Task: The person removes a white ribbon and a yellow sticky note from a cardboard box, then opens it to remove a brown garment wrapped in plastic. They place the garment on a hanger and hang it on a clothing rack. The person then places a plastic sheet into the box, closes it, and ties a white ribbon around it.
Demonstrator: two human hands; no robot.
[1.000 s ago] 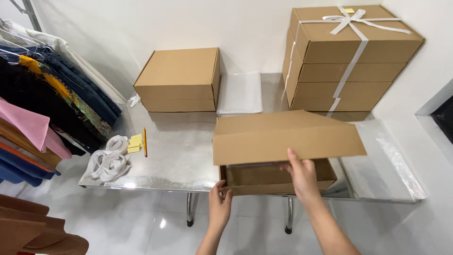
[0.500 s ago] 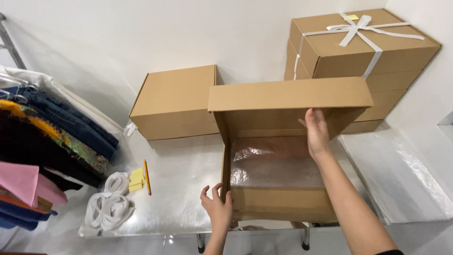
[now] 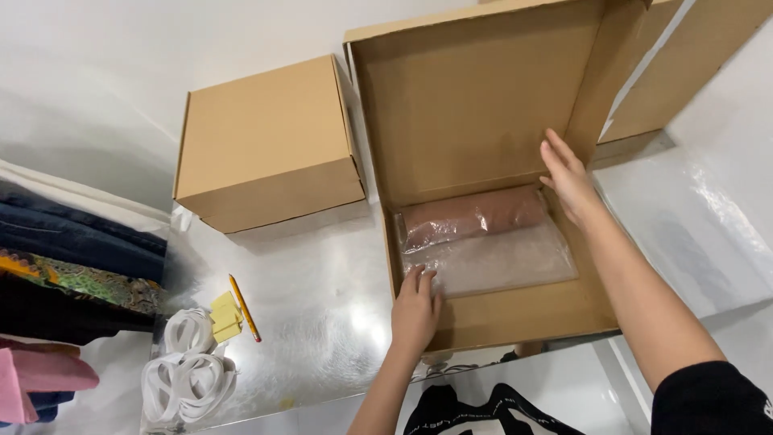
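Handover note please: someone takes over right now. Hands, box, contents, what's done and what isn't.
Left hand: flat, open, on the front edge of the plastic-wrapped package, holding nothing.
Right hand: open, fingers spread against the right inner wall of the open cardboard box, beside the raised lid.
Box sits at the front edge of the shiny table; the package lies flat inside, brownish roll at its far side.
Done: lid is up, package exposed.
Left: package not lifted out; the closed cardboard box to the left is untouched.
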